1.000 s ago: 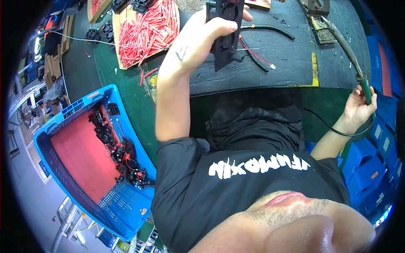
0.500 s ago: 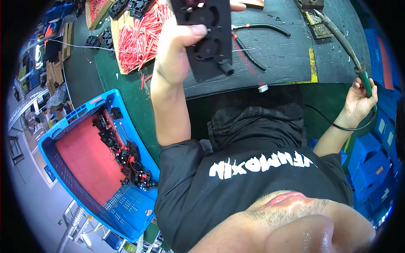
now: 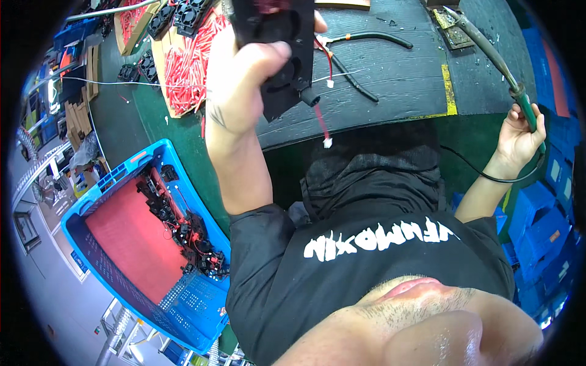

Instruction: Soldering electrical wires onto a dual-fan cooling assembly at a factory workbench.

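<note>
My left hand (image 3: 238, 88) grips a black panel with round fans (image 3: 284, 88) above the near edge of the workbench, its thumb pressed on the face. From the panel hang red wires (image 3: 322, 124) ending in small white plugs, and a short black tube juts from its lower corner. At the right, my right hand (image 3: 519, 137) is closed around the green handle of a soldering iron (image 3: 488, 52). The iron's tip points away from me, beside a metal block with a yellowish crusted face (image 3: 456, 35). Pliers with black handles (image 3: 375, 38) lie on the bench beyond the panel.
A tray of red tubes (image 3: 189, 73) sits at the back left, with black fans (image 3: 192, 15) behind it. Lower left stands a blue crate (image 3: 116, 287) holding black parts with red wires (image 3: 186, 229). Blue bins (image 3: 540, 229) are at the right. A thin pale wire crosses the left.
My left hand and the fan panel have moved left and slightly toward me, and the hanging wires have swung. My right hand keeps the soldering iron nearly in place.
</note>
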`<state>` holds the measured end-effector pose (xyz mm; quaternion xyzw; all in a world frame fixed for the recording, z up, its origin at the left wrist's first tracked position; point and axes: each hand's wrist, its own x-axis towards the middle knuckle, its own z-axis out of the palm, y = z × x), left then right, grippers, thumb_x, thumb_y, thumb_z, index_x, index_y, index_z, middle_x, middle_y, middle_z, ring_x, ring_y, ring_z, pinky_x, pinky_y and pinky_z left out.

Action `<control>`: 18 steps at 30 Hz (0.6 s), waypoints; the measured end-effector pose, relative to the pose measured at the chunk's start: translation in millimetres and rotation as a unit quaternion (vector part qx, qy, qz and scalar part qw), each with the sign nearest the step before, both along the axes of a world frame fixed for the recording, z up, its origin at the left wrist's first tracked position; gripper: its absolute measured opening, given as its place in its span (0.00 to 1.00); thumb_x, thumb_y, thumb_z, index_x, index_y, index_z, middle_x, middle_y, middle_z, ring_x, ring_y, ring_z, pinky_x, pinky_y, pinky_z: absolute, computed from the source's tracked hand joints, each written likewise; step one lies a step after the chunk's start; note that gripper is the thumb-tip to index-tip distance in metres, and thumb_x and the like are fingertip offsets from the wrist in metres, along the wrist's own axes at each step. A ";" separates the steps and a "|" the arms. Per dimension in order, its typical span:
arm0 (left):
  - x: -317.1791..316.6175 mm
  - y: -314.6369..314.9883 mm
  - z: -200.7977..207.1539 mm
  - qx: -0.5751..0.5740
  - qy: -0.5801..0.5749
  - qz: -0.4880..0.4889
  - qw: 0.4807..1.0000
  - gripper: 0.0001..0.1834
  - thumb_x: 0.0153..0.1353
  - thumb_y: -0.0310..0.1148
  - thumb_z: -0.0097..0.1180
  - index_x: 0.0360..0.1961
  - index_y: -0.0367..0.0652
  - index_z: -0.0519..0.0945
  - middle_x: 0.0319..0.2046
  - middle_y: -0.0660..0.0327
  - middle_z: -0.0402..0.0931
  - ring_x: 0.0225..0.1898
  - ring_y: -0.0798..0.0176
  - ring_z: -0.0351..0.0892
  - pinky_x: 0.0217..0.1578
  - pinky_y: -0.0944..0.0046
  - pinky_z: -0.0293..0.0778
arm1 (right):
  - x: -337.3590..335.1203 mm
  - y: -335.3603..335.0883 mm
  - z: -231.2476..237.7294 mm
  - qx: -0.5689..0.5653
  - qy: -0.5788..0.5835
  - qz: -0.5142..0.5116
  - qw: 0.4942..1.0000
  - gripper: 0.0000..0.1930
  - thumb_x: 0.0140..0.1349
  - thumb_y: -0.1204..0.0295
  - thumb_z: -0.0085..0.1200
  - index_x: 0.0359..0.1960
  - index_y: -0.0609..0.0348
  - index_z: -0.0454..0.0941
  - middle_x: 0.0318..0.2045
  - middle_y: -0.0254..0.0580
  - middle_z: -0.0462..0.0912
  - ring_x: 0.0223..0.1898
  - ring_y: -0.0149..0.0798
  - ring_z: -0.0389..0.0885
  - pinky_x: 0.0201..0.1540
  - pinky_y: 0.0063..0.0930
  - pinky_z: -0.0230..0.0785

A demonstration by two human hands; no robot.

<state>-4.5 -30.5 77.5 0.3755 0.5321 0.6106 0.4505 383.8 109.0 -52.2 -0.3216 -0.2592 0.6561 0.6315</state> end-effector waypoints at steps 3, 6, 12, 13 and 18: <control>21.9 18.2 25.0 -0.088 0.093 0.017 0.992 0.26 0.49 0.23 0.51 0.54 0.33 0.70 0.45 0.56 0.75 0.42 0.65 0.75 0.39 0.68 0.74 | -4.8 -1.1 2.9 0.007 0.005 0.005 1.000 0.15 0.63 0.66 0.51 0.37 0.70 0.80 0.34 0.54 0.82 0.33 0.46 0.80 0.35 0.29 0.72; 9.9 31.3 36.8 -0.122 0.376 -0.084 0.915 0.27 0.44 0.22 0.55 0.50 0.38 0.72 0.35 0.56 0.76 0.36 0.65 0.76 0.34 0.67 0.72 | 2.4 0.5 1.3 0.006 0.008 -0.003 1.000 0.15 0.63 0.67 0.51 0.37 0.70 0.80 0.34 0.55 0.82 0.33 0.46 0.79 0.35 0.29 0.72; 7.2 72.2 -18.0 -0.040 0.663 -0.160 0.730 0.27 0.45 0.37 0.68 0.42 0.35 0.70 0.35 0.44 0.72 0.39 0.40 0.73 0.44 0.51 0.70 | 2.7 -0.5 2.6 0.004 0.006 -0.015 1.000 0.16 0.63 0.66 0.50 0.37 0.70 0.80 0.34 0.55 0.82 0.32 0.46 0.79 0.35 0.29 0.72; 10.5 74.5 -24.0 -0.056 0.654 -0.154 0.739 0.28 0.45 0.37 0.69 0.44 0.35 0.70 0.37 0.44 0.71 0.39 0.41 0.73 0.44 0.51 0.70 | 3.8 -1.0 2.4 0.001 0.003 -0.021 1.000 0.16 0.63 0.66 0.50 0.38 0.71 0.80 0.34 0.55 0.82 0.32 0.46 0.79 0.35 0.29 0.72; -10.5 73.3 -95.6 0.145 0.639 -0.083 0.751 0.33 0.44 0.35 0.69 0.51 0.38 0.68 0.42 0.46 0.66 0.42 0.43 0.70 0.47 0.54 0.68 | 0.6 -1.4 3.1 0.004 0.000 -0.011 1.000 0.16 0.63 0.66 0.51 0.37 0.71 0.80 0.34 0.55 0.82 0.32 0.46 0.79 0.35 0.29 0.72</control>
